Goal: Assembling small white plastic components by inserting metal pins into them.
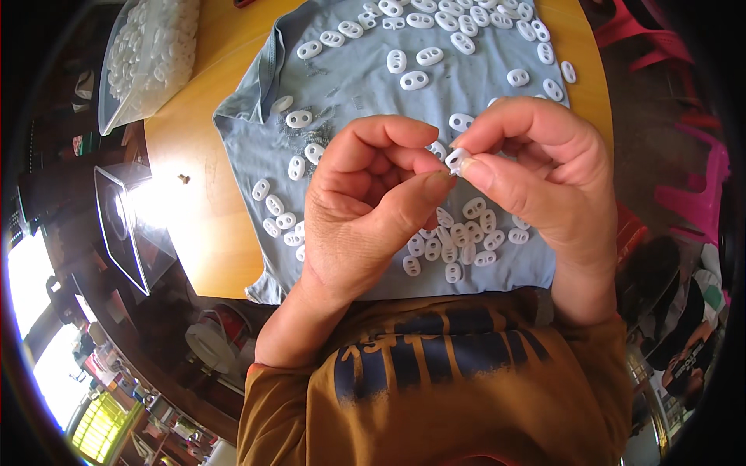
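Over the cloth, my right hand (548, 167) pinches a small white oval plastic piece with two holes (457, 158) between thumb and forefinger. Thumb and forefinger of my left hand (353, 198) close together at the lower left edge of that piece; what they grip, if anything, is too small to make out. Below the hands, a loose pile of like white two-hole pieces (473, 208) lies on the blue-grey cloth (365, 97). More of them sit beyond, in a large group (420, 21) at the far side and scattered (296, 168) to the left.
The cloth covers much of a light wooden table (206, 217). A clear bin full of white pieces (155, 62) stands at the far left, with a clear plastic box (128, 221) nearer. A tiny dark bit (183, 179) lies on the wood. Pink plastic stools (695, 186) are at the right.
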A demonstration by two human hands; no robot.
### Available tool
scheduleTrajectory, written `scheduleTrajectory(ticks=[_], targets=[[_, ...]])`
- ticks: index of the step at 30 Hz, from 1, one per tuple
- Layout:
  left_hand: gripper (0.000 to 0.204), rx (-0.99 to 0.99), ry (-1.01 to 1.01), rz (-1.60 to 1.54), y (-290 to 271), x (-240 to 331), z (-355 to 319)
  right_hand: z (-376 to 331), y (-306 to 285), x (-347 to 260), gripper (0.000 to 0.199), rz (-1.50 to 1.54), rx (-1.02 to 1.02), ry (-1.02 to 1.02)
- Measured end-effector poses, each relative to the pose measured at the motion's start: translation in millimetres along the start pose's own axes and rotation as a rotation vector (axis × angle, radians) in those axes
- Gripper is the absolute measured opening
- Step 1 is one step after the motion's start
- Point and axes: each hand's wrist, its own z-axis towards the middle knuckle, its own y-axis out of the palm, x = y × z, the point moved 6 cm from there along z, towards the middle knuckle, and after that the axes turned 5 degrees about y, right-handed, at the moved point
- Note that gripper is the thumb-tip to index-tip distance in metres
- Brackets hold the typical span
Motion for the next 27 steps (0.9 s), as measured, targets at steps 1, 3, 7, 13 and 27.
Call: scheduleTrajectory(ticks=[1,3,7,13,27], targets=[[0.031,-0.001,0.0,0.002,0.0,-0.2,0.2,0.2,0.1,-0.2,0.013,-0.004,-0.006,-0.003],[0.031,0.013,0.008,0.006,-0.4,0.0,0.6,0.1,0.1,-0.5,0.013,-0.006,-0.01,-0.007],[0.031,0.031,0.004,-0.006,0.2,0.2,1.0,-0.7,-0.4,-0.6,0.013,0.006,-0.017,-0.012],[0.031,0.018,0.025,0.003,-0.3,-1.0,0.9,0.3,-0.2,-1.3,0.013,-0.049,-0.017,-0.05],[0.03,0.017,0.068,-0.028,-3.2,-3.1,0.7,1.5,0.7,1.7,0.012,-0.05,-0.014,-0.013]])
